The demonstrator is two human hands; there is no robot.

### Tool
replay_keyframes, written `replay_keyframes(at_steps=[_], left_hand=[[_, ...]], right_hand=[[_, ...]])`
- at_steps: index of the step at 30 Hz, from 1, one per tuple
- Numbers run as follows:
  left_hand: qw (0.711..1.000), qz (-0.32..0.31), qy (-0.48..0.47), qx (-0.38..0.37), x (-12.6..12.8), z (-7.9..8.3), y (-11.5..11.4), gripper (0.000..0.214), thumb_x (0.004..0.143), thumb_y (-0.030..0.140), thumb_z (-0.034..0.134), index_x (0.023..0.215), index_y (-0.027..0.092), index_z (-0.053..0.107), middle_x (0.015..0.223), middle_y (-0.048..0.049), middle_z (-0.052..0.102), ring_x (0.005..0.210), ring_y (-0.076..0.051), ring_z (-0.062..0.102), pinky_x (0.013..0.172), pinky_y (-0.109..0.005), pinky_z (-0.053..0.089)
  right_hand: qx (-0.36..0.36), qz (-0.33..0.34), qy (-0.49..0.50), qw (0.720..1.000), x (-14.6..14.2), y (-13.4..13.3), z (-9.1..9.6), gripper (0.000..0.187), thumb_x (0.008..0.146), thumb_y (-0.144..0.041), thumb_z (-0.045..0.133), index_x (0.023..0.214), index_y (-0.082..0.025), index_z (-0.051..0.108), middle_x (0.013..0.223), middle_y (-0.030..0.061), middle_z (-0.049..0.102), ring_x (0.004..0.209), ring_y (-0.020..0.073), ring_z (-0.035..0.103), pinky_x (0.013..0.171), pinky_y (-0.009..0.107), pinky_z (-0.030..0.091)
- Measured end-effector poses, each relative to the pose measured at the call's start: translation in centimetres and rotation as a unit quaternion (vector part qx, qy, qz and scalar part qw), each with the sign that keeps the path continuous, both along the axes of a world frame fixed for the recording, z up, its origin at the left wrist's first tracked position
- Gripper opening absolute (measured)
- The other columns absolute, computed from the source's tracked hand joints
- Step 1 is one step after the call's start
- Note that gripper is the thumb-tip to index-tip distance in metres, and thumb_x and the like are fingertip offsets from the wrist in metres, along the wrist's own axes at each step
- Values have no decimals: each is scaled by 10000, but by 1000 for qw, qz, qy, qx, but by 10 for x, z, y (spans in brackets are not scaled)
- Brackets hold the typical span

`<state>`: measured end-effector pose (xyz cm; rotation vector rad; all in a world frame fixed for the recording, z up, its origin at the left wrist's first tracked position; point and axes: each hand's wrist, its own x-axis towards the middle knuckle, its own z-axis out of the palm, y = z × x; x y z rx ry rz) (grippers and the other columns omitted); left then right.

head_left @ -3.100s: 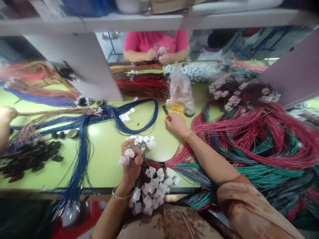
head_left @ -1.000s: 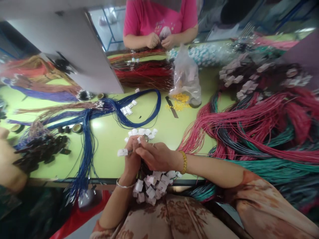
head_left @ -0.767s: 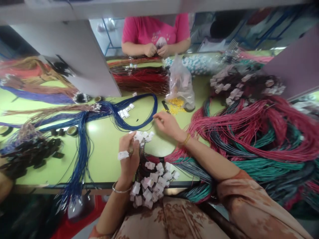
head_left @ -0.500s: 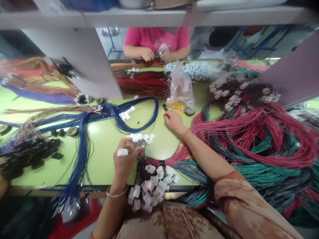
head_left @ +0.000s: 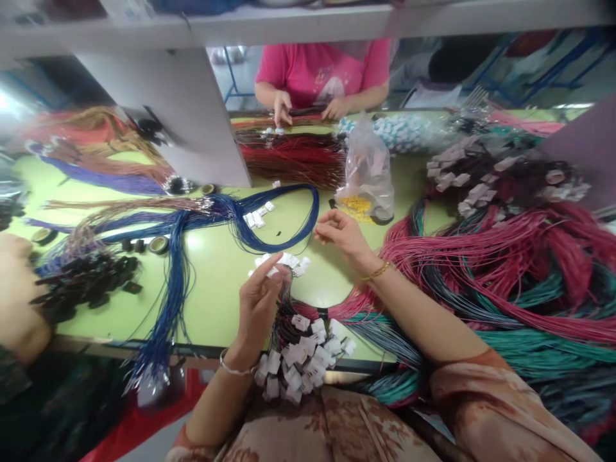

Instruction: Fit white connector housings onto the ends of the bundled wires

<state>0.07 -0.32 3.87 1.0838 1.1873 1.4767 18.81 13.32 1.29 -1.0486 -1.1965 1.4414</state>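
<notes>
My left hand (head_left: 260, 296) is closed around a white connector (head_left: 272, 272), its index finger stretched over the top and the thumb beside it. More white connectors (head_left: 299, 264) on thin dark wires lie just beyond these fingertips. Over the table, my right hand (head_left: 341, 236) has thumb and fingers pinched together; anything between them is too small to make out. Between my forearms a bundle of white connectors (head_left: 303, 356) hangs at the table edge. Its pink wires (head_left: 353, 304) run right, bound by black tape (head_left: 322, 313).
Yellow small parts (head_left: 356, 206) spill beside a clear plastic bag (head_left: 368, 163). Blue wires (head_left: 178, 269) lie left, pink and green wires (head_left: 481, 256) right. A person in pink (head_left: 322, 77) works opposite beyond an upright panel (head_left: 192, 115). Another person's arm (head_left: 22, 289) shows far left.
My right hand has drawn back from the yellow parts toward my left hand. My left index finger has stretched out over the connectors. The view has shifted a little left.
</notes>
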Motion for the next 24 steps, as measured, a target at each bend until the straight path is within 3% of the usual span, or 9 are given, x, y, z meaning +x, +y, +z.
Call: replay_keyframes(at_steps=[2, 5, 9, 12, 19, 24], left_hand=[[1000, -27, -10, -7, 5, -1, 3, 362, 888, 414, 713, 1183, 218, 639, 904, -35, 724, 708, -127, 629, 683, -268, 532], [999, -44, -2, -13, 10, -7, 8, 309, 853, 404, 752, 1068, 202, 660, 901, -51, 728, 759, -146, 644, 690, -264, 522], [996, -34, 76, 11, 10, -16, 13, 308, 856, 382, 736, 1112, 211, 731, 980, -54, 725, 831, -165, 633, 779, -297, 510], [994, -39, 105, 18, 8, -18, 13, 303, 874, 361, 711, 1143, 222, 740, 1037, -60, 737, 867, -181, 641, 821, -316, 510], [999, -37, -14, 2, 10, -24, 10, 273, 862, 329, 752, 1100, 216, 680, 1045, -75, 760, 965, -193, 717, 902, -336, 546], [999, -38, -19, 14, 7, -32, 11, 282, 867, 346, 751, 1114, 212, 734, 1110, -85, 768, 1016, -207, 719, 944, -344, 546]], right_hand=[[-32, 12, 40, 999, -5, -11, 9, 297, 651, -325, 821, 846, -188, 644, 681, -14, 688, 603, 106, 642, 540, 207, 502], [-73, 43, 77, 993, -7, -23, 19, 268, 639, -304, 836, 813, -175, 678, 702, 0, 707, 620, 106, 659, 553, 204, 527], [-107, 89, 106, 985, -7, -33, 27, 291, 661, -346, 857, 819, -164, 694, 729, 15, 721, 604, 106, 655, 509, 200, 521], [-101, 121, 108, 982, -6, -39, 29, 274, 706, -343, 847, 831, -165, 681, 741, 12, 714, 602, 95, 643, 520, 199, 519], [-83, 116, 95, 985, -10, -51, 34, 245, 706, -261, 828, 893, -175, 694, 740, -5, 707, 598, 93, 628, 582, 229, 535], [-52, 159, 62, 984, -10, -59, 40, 207, 739, -304, 816, 847, -166, 707, 764, 14, 719, 638, 115, 657, 655, 274, 576]])
